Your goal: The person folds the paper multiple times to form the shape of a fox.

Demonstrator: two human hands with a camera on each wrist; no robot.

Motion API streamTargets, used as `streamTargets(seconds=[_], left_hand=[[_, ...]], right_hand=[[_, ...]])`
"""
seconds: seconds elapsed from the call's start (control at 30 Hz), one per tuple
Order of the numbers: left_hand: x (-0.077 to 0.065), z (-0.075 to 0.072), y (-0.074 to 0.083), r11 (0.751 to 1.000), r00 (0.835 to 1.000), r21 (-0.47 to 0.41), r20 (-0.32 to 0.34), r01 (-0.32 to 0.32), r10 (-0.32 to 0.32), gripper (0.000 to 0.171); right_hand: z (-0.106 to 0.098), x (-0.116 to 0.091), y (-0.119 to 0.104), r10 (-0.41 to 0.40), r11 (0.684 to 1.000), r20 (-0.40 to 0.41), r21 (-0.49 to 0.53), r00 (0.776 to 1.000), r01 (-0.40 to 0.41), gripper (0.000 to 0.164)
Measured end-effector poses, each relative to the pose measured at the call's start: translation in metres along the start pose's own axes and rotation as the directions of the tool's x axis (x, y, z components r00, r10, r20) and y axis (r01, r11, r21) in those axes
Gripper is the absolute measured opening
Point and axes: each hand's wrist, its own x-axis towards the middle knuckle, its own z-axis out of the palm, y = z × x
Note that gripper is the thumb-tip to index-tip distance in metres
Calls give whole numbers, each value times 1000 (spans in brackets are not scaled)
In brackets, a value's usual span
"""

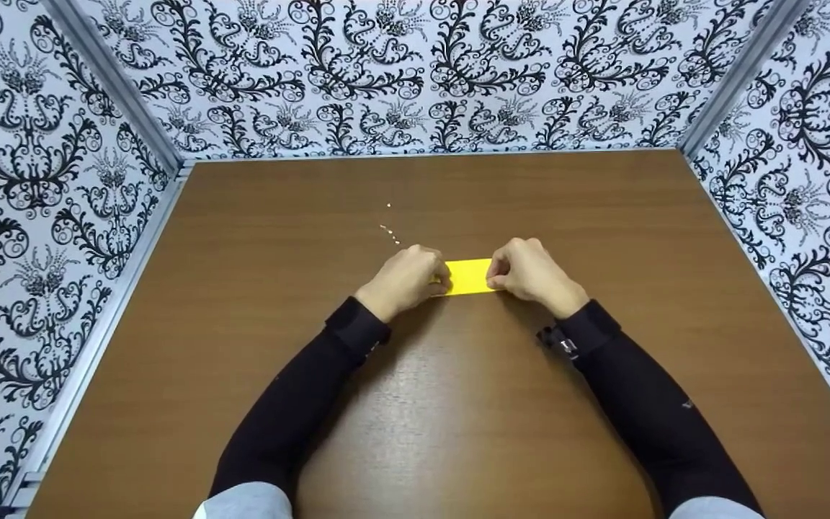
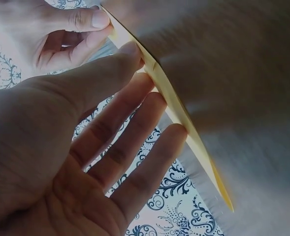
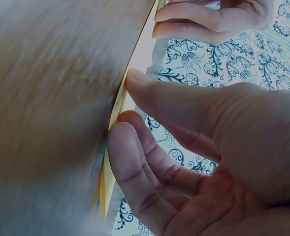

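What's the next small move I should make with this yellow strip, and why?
I'd probably run your right hand gently outward along the yellow strip, letting your left hand steady it. Both hands hold the strip, one toward each side, and its edge looks slightly kinked in the left wrist view, so light pressure may flatten it.

A small enclosed booth (image 1: pixel 415 79) is surrounding the work — likely a lab or studio set-up.
Black-and-white scrollwork panels (image 1: pixel 26 180) are walling in the brown wood-grain tabletop (image 1: pixel 458 418) at the back, left and right, while grey metal posts (image 1: pixel 116 86) are framing the far corners. Dark wrist straps (image 1: pixel 357 328) are circling both sleeves (image 1: pixel 285 404), the right one carrying a small fitting (image 1: pixel 567 347) — gear suiting a lab.
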Motion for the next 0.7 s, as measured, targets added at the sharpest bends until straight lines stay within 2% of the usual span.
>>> streamTargets(seconds=[0.3, 0.7], left_hand=[[1, 4, 0, 999, 1000, 44, -27, -4, 5, 4], [5, 7, -1, 1000, 998, 9, -59, 21, -21, 6]], right_hand=[[2, 0, 2, 1, 1000, -18, 14, 1000, -1, 10], [2, -1, 3, -11, 1000, -34, -2, 999, 11, 9]])
